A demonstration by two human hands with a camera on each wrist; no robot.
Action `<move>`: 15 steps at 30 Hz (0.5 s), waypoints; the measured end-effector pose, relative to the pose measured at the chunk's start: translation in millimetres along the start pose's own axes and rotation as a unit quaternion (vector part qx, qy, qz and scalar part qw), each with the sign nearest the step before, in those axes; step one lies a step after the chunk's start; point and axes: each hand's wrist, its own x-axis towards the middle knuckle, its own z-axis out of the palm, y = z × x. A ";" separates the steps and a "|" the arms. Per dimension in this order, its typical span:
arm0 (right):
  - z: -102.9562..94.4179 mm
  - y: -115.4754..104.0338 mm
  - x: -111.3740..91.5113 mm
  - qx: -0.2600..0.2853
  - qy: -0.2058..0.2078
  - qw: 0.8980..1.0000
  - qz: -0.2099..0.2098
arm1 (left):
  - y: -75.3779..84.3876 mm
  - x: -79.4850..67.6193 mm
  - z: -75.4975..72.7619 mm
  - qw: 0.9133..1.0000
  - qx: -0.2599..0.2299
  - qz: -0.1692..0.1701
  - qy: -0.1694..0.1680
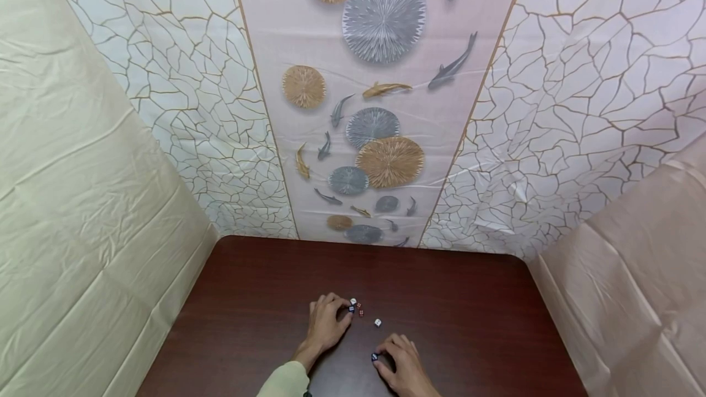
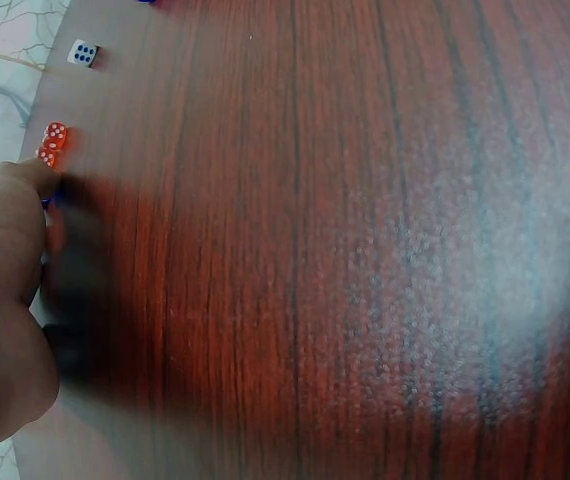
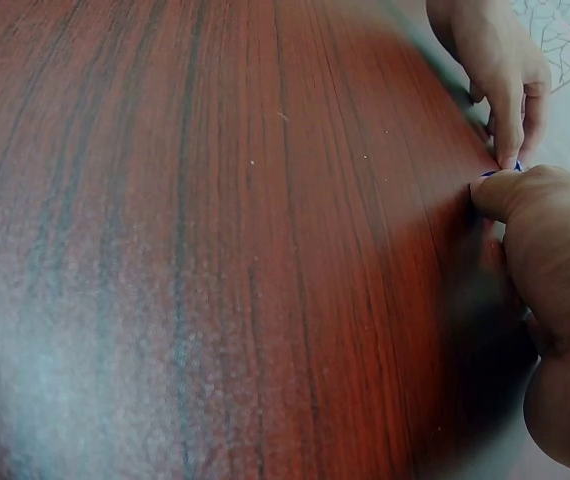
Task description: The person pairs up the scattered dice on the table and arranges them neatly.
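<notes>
The left hand [image 1: 326, 323] pinches one blue die [image 1: 351, 309]; the right hand [image 1: 406, 366], near a white die [image 1: 377, 323], pinches another blue die [image 1: 375, 357].

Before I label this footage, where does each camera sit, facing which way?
Head: worn on the head, facing forward and down at the dark-red wood-grained table; left hand and right hand show.
Left wrist: worn there, facing the table and two small red dice; left hand at left edge.
Right wrist: worn there, facing the table; both hands at right.
Shared: head and left wrist show those red dice.
</notes>
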 end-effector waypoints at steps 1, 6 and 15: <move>0.2 0.3 -0.1 0.000 0.003 1.000 -0.004 | 0.4 -0.1 -0.8 1.000 0.000 0.002 0.001; 1.4 1.6 -0.1 -0.002 0.016 1.000 -0.019 | 0.8 -1.4 -4.0 1.000 -0.003 0.012 0.010; 2.3 3.4 0.1 -0.001 0.025 0.999 -0.031 | -6.6 -6.3 -9.8 1.000 -0.010 -0.006 -0.026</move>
